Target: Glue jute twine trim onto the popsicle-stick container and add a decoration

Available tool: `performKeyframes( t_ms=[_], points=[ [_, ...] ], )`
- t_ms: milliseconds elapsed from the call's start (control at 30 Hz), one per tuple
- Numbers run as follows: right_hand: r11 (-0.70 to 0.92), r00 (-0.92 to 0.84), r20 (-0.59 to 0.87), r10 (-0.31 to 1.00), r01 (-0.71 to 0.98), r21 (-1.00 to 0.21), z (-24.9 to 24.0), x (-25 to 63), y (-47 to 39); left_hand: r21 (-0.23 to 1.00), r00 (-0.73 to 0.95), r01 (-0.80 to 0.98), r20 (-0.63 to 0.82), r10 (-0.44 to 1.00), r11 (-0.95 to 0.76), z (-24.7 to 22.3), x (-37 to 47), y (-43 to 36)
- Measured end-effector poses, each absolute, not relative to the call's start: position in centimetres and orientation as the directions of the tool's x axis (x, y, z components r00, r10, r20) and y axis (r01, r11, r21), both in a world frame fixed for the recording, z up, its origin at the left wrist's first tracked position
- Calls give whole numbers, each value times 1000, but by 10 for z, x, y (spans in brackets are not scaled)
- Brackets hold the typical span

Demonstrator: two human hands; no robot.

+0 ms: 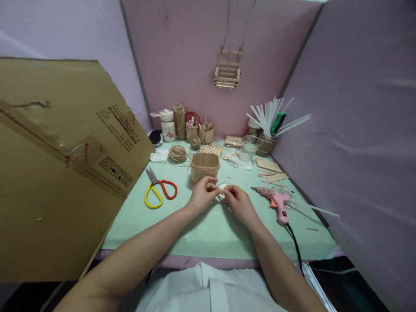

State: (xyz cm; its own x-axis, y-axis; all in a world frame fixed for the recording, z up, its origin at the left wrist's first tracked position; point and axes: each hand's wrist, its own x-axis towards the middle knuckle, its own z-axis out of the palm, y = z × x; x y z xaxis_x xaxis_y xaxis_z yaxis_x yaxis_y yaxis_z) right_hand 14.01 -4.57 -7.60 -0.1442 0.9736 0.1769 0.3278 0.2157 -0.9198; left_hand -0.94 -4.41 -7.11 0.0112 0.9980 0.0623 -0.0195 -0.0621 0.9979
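Note:
My left hand (205, 193) and my right hand (238, 200) meet over a small pale round disc (224, 197) on the table. Fingertips of both hands are pinched close together above it, on something too small to make out. Just behind my left hand stands a basket of craft sticks (204, 167) with a twine band around its rim; its inside is partly visible. A pink hot glue gun (277, 201) with a clear glue stick in its back lies to the right of my right hand. Scissors (159, 189) with one red and one yellow handle lie open at the left.
Wooden sticks (271, 170) lie at the right, near a pot of white glue sticks (266, 143). Along the back are a twine ball (177, 153), a white bottle (167, 125) and a plastic cup (252, 145). A large cardboard sheet (65, 173) flanks the left side.

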Motion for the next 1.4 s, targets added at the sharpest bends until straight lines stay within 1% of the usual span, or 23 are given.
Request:
performKeyframes(
  t_ms=[533, 700, 800, 867, 933, 1100, 1400],
  points=[
    [191, -128, 159, 979, 304, -933, -77, 141, -45, 994, 37, -104, -6, 999, 10, -70, -9, -44],
    [172, -118, 144, 983, 278, -945, -77, 143, -45, 988, 5, -150, -36, 999, 36, -67, -8, -44],
    [161, -109, 137, 985, 262, -951, -75, 143, -45, 997, -24, -81, -1, 1000, -1, -66, -8, -44],
    [155, -106, 132, 986, 253, -955, -74, 143, -45, 1000, -6, -10, 18, 1000, -18, -65, -8, -45],
    [152, -106, 129, 986, 246, -957, -73, 142, -45, 999, 25, 33, 4, 1000, -5, -64, -7, -47],
    [157, -112, 133, 985, 242, -957, -77, 142, -44, 997, 33, 72, -31, 999, 28, -61, -4, -49],
    [166, -110, 142, 984, 253, -953, -79, 142, -44, 995, 37, 100, 21, 999, -24, -67, -5, -47]
  ],
)
